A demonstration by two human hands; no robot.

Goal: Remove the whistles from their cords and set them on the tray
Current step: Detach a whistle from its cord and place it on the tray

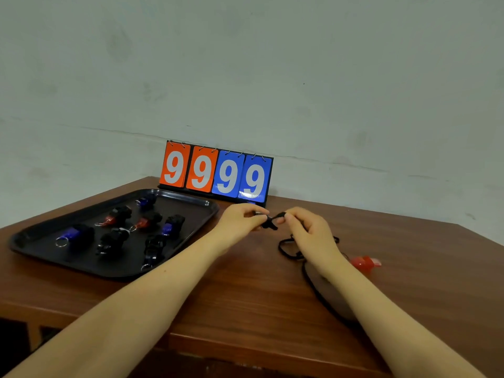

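Both hands meet above the wooden table, right of the tray. My left hand (240, 218) pinches a small dark whistle (268, 223), mostly hidden by the fingers. My right hand (305, 227) pinches the clip end of a black cord (286, 248), whose loops trail down onto the table under that wrist. The black tray (32, 249) at the left holds several whistles in black, blue and red, such as a blue one (72, 234). A red whistle (364, 262) lies on the table to the right of my right wrist.
A flip scoreboard (216, 173) reading 9 9 9 9 stands at the table's back edge against the wall. The table's front edge (218, 347) runs near the bottom of the view. Another stretch of black cord (324, 298) lies under my right forearm.
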